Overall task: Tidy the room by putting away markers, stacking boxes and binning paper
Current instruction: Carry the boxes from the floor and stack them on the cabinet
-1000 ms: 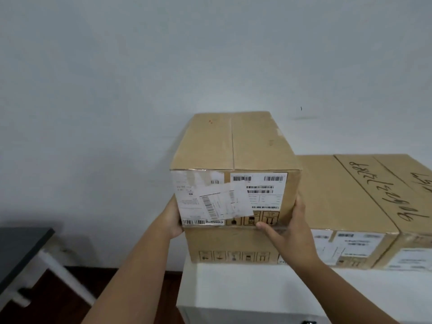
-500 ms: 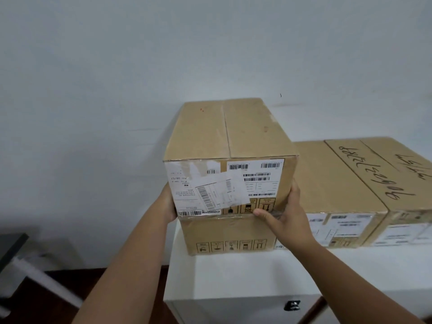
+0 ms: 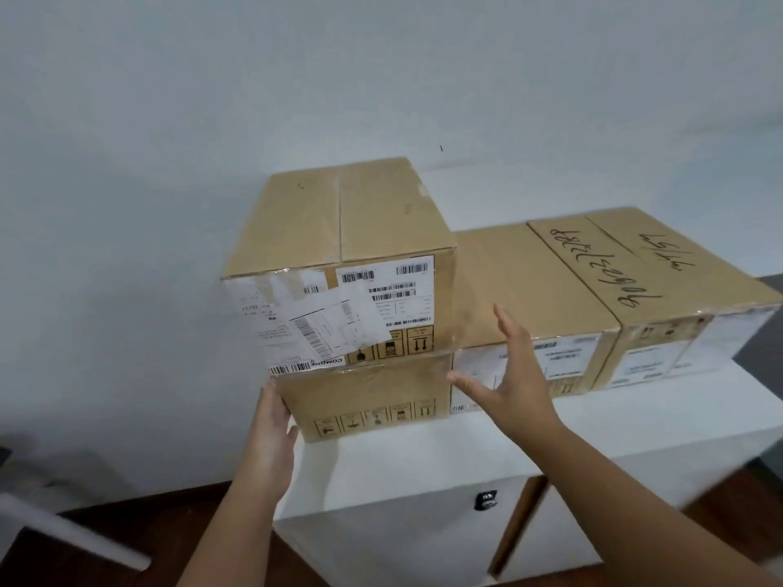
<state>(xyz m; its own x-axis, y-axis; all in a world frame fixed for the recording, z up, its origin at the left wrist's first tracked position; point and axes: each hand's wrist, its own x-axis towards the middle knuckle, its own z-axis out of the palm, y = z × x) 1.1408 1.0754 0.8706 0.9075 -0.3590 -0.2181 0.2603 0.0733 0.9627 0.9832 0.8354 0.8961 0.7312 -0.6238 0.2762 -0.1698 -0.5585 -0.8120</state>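
A brown cardboard box with white shipping labels sits on top of a second cardboard box at the left end of a white cabinet. My left hand lies with straight fingers against the lower box's left side. Off the boxes and just to the right of the stack, my right hand hovers with its fingers spread, holding nothing.
To the right, two more cardboard boxes lie flat on the cabinet, a plain one and one with handwritten numbers. A white wall stands close behind. The cabinet front has a black lock. A white table leg crosses the dark floor at lower left.
Both hands have let go of the upper box, which now rests on the lower one. My right hand pulled back and spread; my left hand dropped to the lower box's side.
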